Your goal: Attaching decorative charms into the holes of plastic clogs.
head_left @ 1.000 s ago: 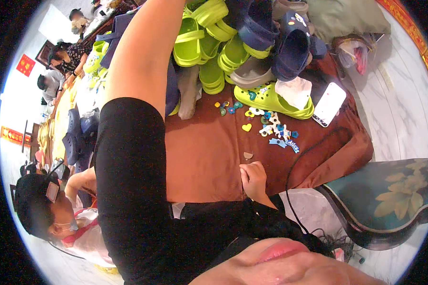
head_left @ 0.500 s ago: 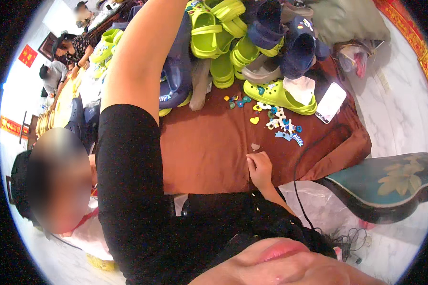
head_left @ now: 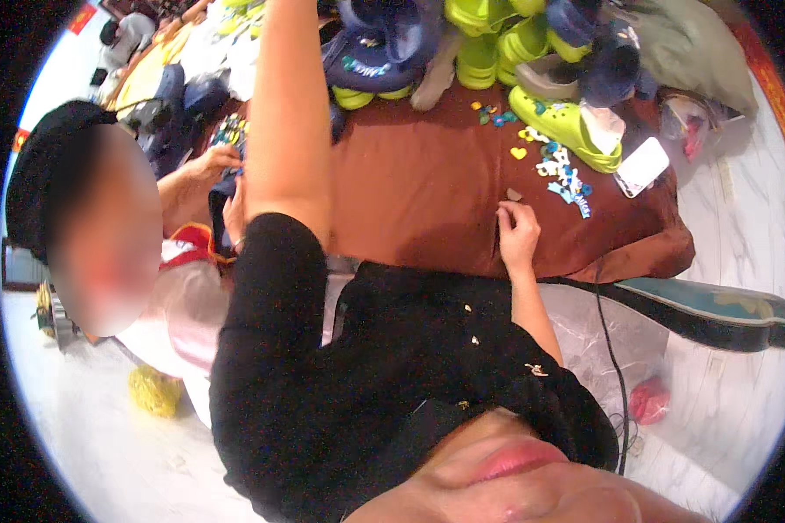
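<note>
My left arm (head_left: 290, 131) stretches away across the table past the upper edge of the view, so its hand is out of sight. My right hand (head_left: 519, 231) rests on the brown cloth (head_left: 419, 166) with its fingers curled in. What they may hold is hidden. Just beyond its fingertips lies a small pale half-round piece (head_left: 515, 195). Farther off are a yellow heart charm (head_left: 518, 153) and a cluster of blue, white and yellow shoe charms (head_left: 560, 164). Behind them lies a lime-green clog (head_left: 567, 131) with charms on its toe and something white inside.
A white phone (head_left: 643, 167) lies right of the clog. Navy clogs (head_left: 379, 65) and green clogs (head_left: 477, 63) pile up at the back. At left, a person's hands (head_left: 221, 163) work beside more charms. A teal-topped stool (head_left: 715, 301) and a black cable (head_left: 613, 349) are at right.
The whole view has shifted, so the table and clogs appear higher and farther right. The person at left has come more into view, hands included. My right hand stays by the pale piece.
</note>
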Action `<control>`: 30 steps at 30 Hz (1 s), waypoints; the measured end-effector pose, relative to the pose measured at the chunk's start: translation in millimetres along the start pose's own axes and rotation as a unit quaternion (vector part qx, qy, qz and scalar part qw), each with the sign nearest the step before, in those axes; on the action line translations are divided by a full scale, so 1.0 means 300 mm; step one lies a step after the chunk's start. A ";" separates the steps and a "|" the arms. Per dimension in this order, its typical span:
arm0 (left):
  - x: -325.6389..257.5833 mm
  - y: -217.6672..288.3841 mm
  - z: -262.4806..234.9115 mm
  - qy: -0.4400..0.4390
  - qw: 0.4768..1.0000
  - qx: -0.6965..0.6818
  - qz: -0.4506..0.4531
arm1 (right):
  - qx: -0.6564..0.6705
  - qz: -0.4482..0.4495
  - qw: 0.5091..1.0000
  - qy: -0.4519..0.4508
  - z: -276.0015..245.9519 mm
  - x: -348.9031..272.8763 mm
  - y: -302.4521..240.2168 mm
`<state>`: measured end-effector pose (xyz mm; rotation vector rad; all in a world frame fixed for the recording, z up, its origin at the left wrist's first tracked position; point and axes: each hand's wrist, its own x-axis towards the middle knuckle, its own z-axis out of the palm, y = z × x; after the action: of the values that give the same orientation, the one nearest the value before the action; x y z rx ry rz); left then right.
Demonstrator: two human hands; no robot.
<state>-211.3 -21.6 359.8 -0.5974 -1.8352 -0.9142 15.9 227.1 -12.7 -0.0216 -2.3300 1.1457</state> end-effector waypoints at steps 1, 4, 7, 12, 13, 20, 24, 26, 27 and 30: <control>-0.098 -0.029 -0.046 0.035 0.998 0.002 -0.056 | -0.003 -0.024 1.000 0.009 0.001 -0.001 0.000; -0.479 -0.173 -0.092 0.039 0.965 -0.082 -0.247 | 0.007 0.015 1.000 -0.012 0.007 -0.016 -0.001; -0.884 -0.267 -0.058 0.056 0.980 -0.004 -0.193 | -0.003 -0.016 1.000 -0.023 0.039 -0.023 -0.021; -1.219 -0.082 0.090 -0.122 0.956 -0.043 -0.265 | -0.011 -0.005 0.999 -0.030 0.017 -0.013 -0.007; -1.246 -0.068 0.103 -0.136 0.948 -0.060 -0.281 | -0.010 -0.021 0.999 -0.028 0.020 -0.012 0.010; -1.257 -0.085 0.052 -0.144 0.928 -0.078 -0.335 | -0.050 -0.006 0.998 -0.046 0.028 -0.025 0.017; -1.260 -0.151 0.029 -0.109 0.940 -0.039 -0.322 | -0.047 -0.005 0.998 -0.051 0.031 -0.021 0.022; -1.290 -0.186 0.029 -0.090 0.942 -0.030 -0.322 | -0.059 0.002 0.997 -0.059 0.028 -0.015 0.000; -1.309 -0.197 0.027 -0.093 0.935 -0.019 -0.342 | -0.060 0.000 0.996 -0.061 0.029 -0.015 -0.001; -1.335 -0.210 0.039 -0.110 0.931 0.003 -0.348 | -0.064 -0.006 0.997 -0.049 0.036 -0.012 -0.005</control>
<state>-97.4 -53.0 -28.1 -0.0159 -2.3052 -1.3363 14.4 217.4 -18.6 0.0011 -2.4841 1.0100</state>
